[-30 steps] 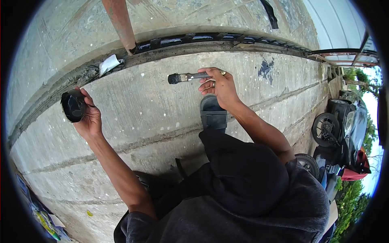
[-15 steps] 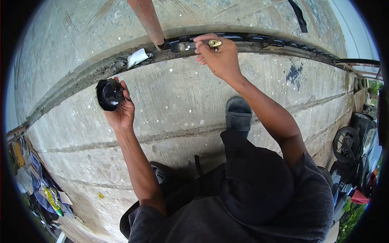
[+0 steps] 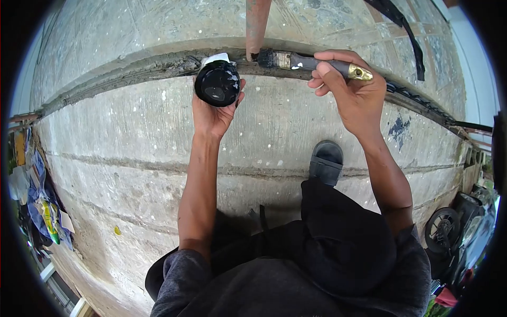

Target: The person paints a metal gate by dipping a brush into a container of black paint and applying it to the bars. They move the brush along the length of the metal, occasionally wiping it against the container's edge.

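My left hand (image 3: 215, 116) is wrapped round a small paint cup (image 3: 217, 84), its inside coated with glossy black paint. In my right hand (image 3: 356, 87) is a paintbrush (image 3: 311, 63) with a dark handle and a brass-coloured end, held nearly level. Its black bristles point left and sit right by the foot of a rusty pole (image 3: 258, 26). Behind the cup, a white scrap (image 3: 215, 58) pokes out at the ledge. A dark metal rail (image 3: 417, 98) runs along the ledge to the right of my right hand.
My sandalled foot (image 3: 326, 161) stands on the concrete step (image 3: 280, 121). A black paint splotch (image 3: 399, 128) marks the step at right. A black strip (image 3: 412, 42) lies on the upper floor. A motorcycle wheel (image 3: 442, 230) is at far right, piled bags (image 3: 42, 206) at far left.
The cup in my left hand has come up and right, nearer the ledge and pole. My right hand and brush appear farther right and larger, with the bristles now beside the pole's foot. The view has shifted.
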Demonstrator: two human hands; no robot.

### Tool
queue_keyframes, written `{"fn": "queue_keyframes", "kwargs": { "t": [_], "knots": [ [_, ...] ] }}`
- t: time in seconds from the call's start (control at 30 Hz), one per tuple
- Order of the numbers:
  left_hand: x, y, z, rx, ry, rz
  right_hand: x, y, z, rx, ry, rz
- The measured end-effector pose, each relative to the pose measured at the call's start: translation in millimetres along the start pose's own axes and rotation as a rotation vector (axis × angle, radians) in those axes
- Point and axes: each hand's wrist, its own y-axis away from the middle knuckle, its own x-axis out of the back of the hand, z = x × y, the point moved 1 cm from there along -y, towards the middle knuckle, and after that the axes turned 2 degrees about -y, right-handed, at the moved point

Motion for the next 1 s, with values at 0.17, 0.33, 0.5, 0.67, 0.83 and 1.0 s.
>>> {"fn": "queue_keyframes", "kwargs": {
  "t": [0.17,0.33,0.5,0.67,0.83,1.0],
  "knots": [
    [-10.4,-0.6,-20.4,-0.053,-0.110,0.065,-31.1,0.5,-22.0,0.082,0.233,-0.279],
    [-16.4,4.3,-26.1,-0.101,-0.120,0.127,-54.9,4.1,-4.6,0.121,0.421,-0.379],
    [0.0,4.3,-27.4,-0.076,-0.105,0.146,-47.8,15.8,-2.2,0.268,0.486,-0.394],
    [-3.0,-4.8,-30.9,-0.058,0.032,0.075,-37.5,31.7,22.6,0.533,0.601,-0.457],
    [8.3,-25.8,-39.6,-0.020,0.093,0.059,-18.6,48.4,59.9,0.666,0.807,-0.487],
    [8.2,-43.4,-48.1,-0.021,0.080,0.054,-14.4,42.2,80.6,0.771,0.773,-0.401]
  ]
}}
